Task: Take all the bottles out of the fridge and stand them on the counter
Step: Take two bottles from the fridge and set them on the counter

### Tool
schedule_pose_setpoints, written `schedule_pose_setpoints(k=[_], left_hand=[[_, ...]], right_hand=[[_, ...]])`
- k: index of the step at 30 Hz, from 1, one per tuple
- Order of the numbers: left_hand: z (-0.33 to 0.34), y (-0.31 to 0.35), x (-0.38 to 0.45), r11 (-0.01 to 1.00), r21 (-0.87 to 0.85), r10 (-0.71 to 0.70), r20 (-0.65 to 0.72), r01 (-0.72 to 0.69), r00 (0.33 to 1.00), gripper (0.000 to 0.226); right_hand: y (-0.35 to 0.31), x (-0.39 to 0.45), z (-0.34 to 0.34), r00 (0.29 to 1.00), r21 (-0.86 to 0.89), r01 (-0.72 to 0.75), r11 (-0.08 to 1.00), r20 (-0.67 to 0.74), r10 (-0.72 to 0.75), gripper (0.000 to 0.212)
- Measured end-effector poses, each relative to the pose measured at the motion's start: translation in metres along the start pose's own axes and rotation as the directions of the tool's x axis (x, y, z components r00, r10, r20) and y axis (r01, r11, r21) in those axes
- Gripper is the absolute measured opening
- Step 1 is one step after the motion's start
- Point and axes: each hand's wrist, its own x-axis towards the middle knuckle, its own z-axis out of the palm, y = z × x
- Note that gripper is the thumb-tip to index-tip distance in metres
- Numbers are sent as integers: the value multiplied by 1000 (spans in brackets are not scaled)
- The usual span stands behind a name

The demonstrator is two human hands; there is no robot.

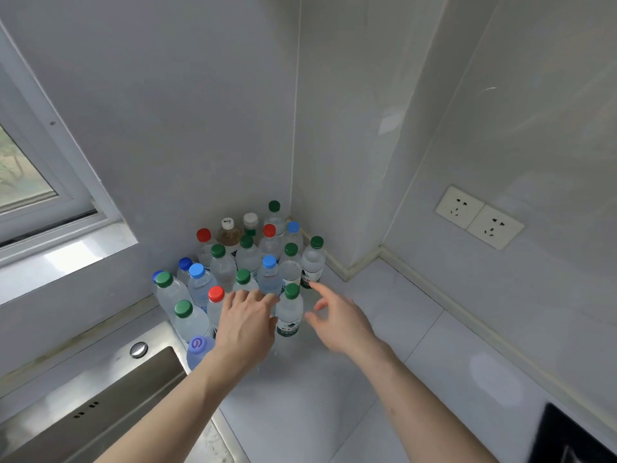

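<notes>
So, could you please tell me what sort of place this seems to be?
Most likely a home kitchen corner: a steel sink set into a white counter, wall sockets above it, and a window beside the bottles.

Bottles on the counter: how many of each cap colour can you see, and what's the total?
Green caps: 9
Blue caps: 5
Red caps: 3
White caps: 2
Purple cap: 1
Total: 20 bottles visible

Steel sink, window, two wall sockets.
</notes>
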Motion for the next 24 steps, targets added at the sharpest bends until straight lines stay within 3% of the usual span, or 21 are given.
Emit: schedule_pose_setpoints(k=[7, 12, 16, 24], left_hand=[[-32, 73, -40, 930, -272, 245, -40, -246, 969, 35], [-47, 155, -71, 811, -368, 488, -2, -454, 873, 34], [-47, 240, -113, 685, -429, 647, -12, -589, 762, 33], [-51, 404, -266, 361, -536, 886, -59, -763, 461, 32]], right_hand=[[66, -126, -33, 969, 279, -106, 954, -185, 162, 54], [113, -231, -55, 879, 394, -177, 902, -350, 325, 50], [151, -335, -71, 753, 475, -209, 855, -479, 451, 51], [206, -568, -75, 496, 554, -246, 795, -633, 595, 50]])
